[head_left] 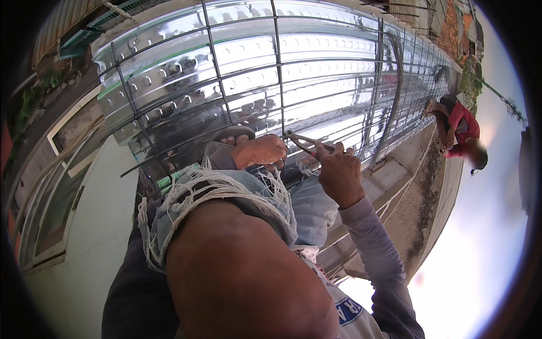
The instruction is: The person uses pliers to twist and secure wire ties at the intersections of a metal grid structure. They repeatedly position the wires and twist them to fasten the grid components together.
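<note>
A: Quick rundown, what's each hand doing?

B: Right hand (340,174) is clenched round the handles of the pliers (303,142), nose pointing left at a crossing of the rebar mesh (278,68). Left hand (261,151) sits just left of the plier tip, fingers curled on a bar at that same crossing. Can't tell if there's tie wire pinched in there, too small to see.

A: And the mesh, where's it lying?

B: Over the corrugated steel decking (316,51), running from near the knee to the far right. Person's crouched on it, torn jeans (226,195) in the near middle, a foot in a sandal (226,138) just left of the left hand.

A: Anyone else abt?

B: One other worker in a red top (462,127), far right, bent over the mesh, well apart.

A: Risks?

B: Imo plier nose is v close to the left fingers, so a slip off the bar could nip them. Open footwear on bars and shiny sheet = poor footing, esp. w/ the slab edge close on the right.
</note>
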Available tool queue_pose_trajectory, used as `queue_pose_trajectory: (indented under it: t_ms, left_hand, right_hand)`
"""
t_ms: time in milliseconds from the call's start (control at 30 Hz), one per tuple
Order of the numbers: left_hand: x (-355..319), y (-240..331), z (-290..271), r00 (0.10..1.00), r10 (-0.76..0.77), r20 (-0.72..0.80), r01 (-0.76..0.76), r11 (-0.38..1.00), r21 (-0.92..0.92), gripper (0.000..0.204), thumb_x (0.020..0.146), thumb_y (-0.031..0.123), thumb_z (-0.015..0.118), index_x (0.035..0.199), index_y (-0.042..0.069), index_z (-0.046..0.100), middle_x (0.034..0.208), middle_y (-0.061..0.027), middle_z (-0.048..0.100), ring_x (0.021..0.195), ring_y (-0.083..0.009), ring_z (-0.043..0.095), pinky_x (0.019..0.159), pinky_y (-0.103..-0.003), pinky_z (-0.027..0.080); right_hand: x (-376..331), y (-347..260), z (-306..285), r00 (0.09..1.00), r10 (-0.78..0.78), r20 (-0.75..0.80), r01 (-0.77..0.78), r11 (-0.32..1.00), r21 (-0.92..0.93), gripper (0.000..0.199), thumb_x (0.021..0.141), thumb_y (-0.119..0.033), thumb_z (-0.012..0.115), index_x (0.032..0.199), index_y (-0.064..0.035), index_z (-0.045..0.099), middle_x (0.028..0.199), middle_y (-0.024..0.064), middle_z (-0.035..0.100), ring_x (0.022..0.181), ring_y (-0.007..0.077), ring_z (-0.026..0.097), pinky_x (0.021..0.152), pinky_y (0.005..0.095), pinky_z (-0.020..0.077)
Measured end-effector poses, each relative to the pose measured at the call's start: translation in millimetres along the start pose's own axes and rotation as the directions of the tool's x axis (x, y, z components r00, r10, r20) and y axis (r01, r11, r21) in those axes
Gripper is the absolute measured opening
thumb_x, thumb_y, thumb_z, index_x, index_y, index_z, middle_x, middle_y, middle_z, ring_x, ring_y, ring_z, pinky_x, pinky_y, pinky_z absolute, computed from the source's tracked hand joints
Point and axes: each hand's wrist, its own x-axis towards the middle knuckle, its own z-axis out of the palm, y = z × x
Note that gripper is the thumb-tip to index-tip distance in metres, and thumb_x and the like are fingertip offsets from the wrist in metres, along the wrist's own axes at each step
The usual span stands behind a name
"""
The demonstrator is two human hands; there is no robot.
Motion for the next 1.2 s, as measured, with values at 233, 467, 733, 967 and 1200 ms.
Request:
queue_pose_trajectory:
  t_ms: [233,467,733,967,1200]
  left_hand:
    - [3,3,3,1.0,0.014,-0.017,-0.014,1.0,-0.014,0.039,0.099,0.029,0.068,0.116,-0.007,0.071,0.124,-0.0213,0.069,0.103,-0.0268,0.076,0.071,-0.04,0.064]
    - [-3,3,-3,1.0,0.006,-0.028,-0.006,1.0,-0.005,0.039,0.099,0.029,0.069,0.116,-0.006,0.071,0.122,-0.0202,0.07,0.102,-0.0264,0.075,0.072,-0.04,0.064]
    - [-9,6,-8,0.999,0.015,-0.046,-0.015,1.0,0.011,0.039,0.099,0.03,0.07,0.116,-0.005,0.071,0.121,-0.0191,0.07,0.101,-0.0259,0.075,0.072,-0.04,0.064]
    - [-15,5,-23,0.995,0.026,-0.097,-0.024,0.999,0.024,0.039,0.099,0.031,0.071,0.116,-0.004,0.071,0.119,-0.018,0.071,0.1,-0.0254,0.074,0.073,-0.04,0.063]
    - [-20,-1,-30,0.988,0.1,-0.118,-0.089,0.992,0.093,0.039,0.1,0.032,0.072,0.116,-0.004,0.072,0.117,-0.017,0.071,0.099,-0.025,0.074,0.073,-0.039,0.063]
  right_hand:
    - [7,-5,-10,1.0,-0.02,0.022,0.023,0.993,-0.118,0.05,0.094,-0.01,0.061,0.144,-0.0102,0.067,0.106,0.0219,0.066,0.094,0.0414,0.069,0.072,0.0497,0.0598]
    - [2,-8,-4,0.992,-0.115,-0.051,0.101,0.968,-0.228,0.05,0.097,-0.013,0.06,0.146,-0.0137,0.066,0.105,0.0195,0.066,0.093,0.0362,0.068,0.08,0.0487,0.0541]
    - [-10,-17,30,0.998,-0.01,0.054,0.017,0.991,-0.13,0.031,0.097,-0.019,0.068,0.125,-0.0046,0.067,0.093,0.0123,0.069,0.078,0.0278,0.074,0.065,0.0435,0.0567]
    - [-2,5,39,0.674,-0.272,0.687,-0.693,0.087,0.715,0.023,0.096,-0.016,0.075,0.113,-0.0069,0.063,0.082,0.0031,0.064,0.067,0.0136,0.064,0.057,0.0299,0.0509]
    - [-45,-20,78,0.76,-0.211,0.614,-0.624,-0.498,0.602,0.024,0.095,-0.013,0.076,0.113,-0.011,0.061,0.08,-0.0014,0.058,0.059,0.0113,0.055,0.054,0.0302,0.0471]
